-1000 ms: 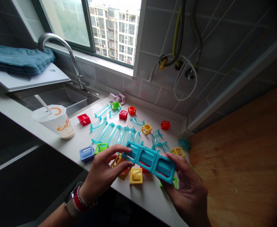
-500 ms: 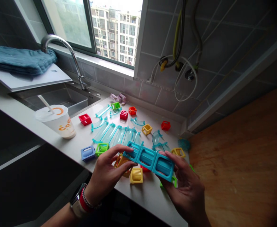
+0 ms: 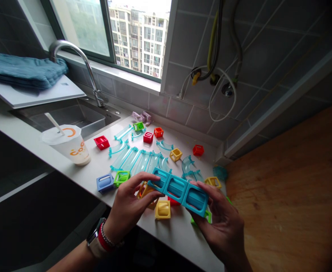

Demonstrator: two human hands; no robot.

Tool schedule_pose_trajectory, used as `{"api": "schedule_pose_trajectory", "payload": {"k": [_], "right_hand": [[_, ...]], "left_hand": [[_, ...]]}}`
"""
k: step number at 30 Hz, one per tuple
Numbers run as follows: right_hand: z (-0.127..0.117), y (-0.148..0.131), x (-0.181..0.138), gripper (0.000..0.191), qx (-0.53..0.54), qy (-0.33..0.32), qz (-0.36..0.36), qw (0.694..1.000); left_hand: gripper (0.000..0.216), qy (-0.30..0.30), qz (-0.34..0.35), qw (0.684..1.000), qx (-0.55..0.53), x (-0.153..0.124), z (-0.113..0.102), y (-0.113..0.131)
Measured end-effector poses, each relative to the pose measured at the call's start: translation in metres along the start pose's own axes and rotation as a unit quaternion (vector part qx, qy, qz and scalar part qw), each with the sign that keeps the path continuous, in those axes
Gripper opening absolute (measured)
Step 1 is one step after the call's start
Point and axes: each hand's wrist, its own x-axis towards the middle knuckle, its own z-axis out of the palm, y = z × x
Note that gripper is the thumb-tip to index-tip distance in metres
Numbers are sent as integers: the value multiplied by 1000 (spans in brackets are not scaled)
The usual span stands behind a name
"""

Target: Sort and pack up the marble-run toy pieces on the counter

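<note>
A row of three joined blue toy blocks (image 3: 176,189) with open window sides is held above the counter. My left hand (image 3: 134,204) pinches its left end between thumb and fingers. At the other end, my right hand (image 3: 221,221) grips the last block. Beneath the row lie a yellow block (image 3: 163,210), an orange-yellow block (image 3: 151,197) partly behind my left fingers, and a red block mostly covered. A green block (image 3: 205,218) shows in part beside my right thumb. Clear blue track pieces (image 3: 134,160) lie just beyond, several side by side.
A lidded cup with a straw (image 3: 69,145) stands near the sink (image 3: 83,117) at left. Blue (image 3: 105,183), green (image 3: 122,178) and red (image 3: 101,142) blocks lie along the counter's left side. Behind the sink rises a faucet (image 3: 96,94). A wooden panel (image 3: 282,189) borders the right side.
Almost nothing differs. Both hands keep hold of the blue block row, which stays in nearly the same place; my left wrist has shifted very slightly.
</note>
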Motion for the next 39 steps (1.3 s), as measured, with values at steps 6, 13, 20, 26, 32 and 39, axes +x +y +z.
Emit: {"api": "schedule_pose_trajectory", "payload": {"k": [6,13,20,26,32,39], "right_hand": [[6,-10,1,61,20,-70,-16,997],[-11,-8,0,62,96,11,13,995],[-8,-4,3,57,94,21,48,994],[-4,5,2,58,35,-2,28,999],[-4,6,1,60,27,-9,25,999],[-4,5,3,57,22,-4,20,1000]], "left_hand": [[21,23,-2,1000,-3,3,-1,3],[25,35,-30,998,-40,18,-10,10],[26,-9,-28,999,-19,10,-21,1],[25,-12,30,997,66,5,-26,-3],[25,-24,42,997,66,3,-25,-4],[24,-26,47,996,75,4,-25,-2]]}}
